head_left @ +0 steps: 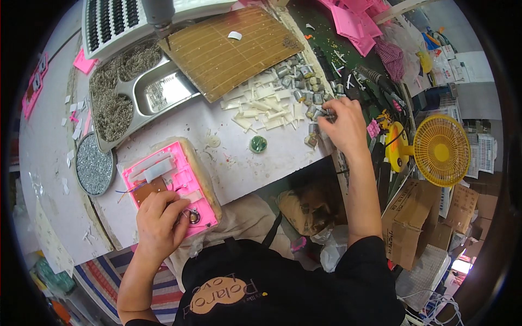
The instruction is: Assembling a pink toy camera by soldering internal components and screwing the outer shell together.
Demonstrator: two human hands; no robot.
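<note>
A pink plastic housing (pixel 185 175) lies on a padded rest at the table's near edge, with white parts, a brown circuit board (pixel 148 190) and thin wires in it. My left hand (pixel 159 221) bends over its near part, fingers curled together; what they pinch is hidden under them. A small round speaker-like part (pixel 193 216) shows beside those fingers. Farther right, my right hand (pixel 347 124) reaches into a heap of small metal motors (pixel 310 86), thumb and fingers closed on one of them. White plastic pieces (pixel 265 103) are piled left of the motors.
A steel compartment tray (pixel 129 87) holds many springs. Small screws fill a round dish (pixel 94 165). Beyond lies a brown ribbed board (pixel 234 54), under a hanging screwdriver (pixel 159 16). A green round piece (pixel 258 144) sits mid-table. At right stand a yellow fan (pixel 441 150) and a cardboard box (pixel 410 223).
</note>
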